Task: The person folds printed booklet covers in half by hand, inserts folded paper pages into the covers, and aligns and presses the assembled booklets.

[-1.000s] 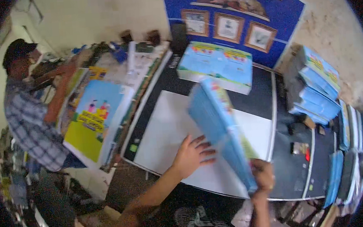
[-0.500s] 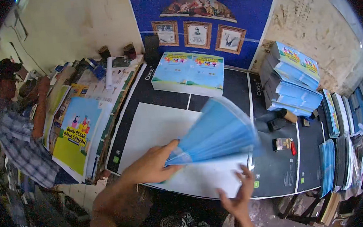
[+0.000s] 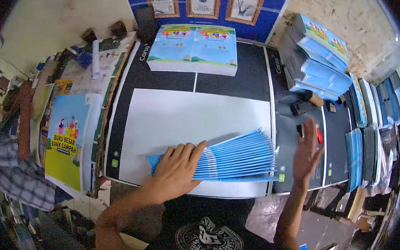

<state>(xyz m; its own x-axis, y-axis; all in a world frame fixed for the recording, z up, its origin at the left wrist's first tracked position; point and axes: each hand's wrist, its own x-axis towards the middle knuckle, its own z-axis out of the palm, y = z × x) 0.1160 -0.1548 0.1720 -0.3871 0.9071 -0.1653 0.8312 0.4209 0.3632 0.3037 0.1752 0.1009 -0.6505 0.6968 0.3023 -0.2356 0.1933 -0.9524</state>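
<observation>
A fanned-out stack of blue printed sheets lies on the large white sheet at the table's near side. Its edges spread in steps toward the right. My left hand is over the left part of the stack, fingers bent across its top and gripping it; the thumb is mostly hidden. To the right of the fan, my right hand is raised above the black mat with fingers apart. It holds nothing and is clear of the sheets.
At the back stands a thick block of printed sheets. Uneven piles of blue booklets rise at back right, with upright bundles along the right edge. A red lighter lies behind my right hand. A person in a plaid shirt is beside the left table.
The fanned stack has come down from the air onto the white sheet, its fan now pointing right. My left hand turned over on top of it. My right hand moved up and right.
</observation>
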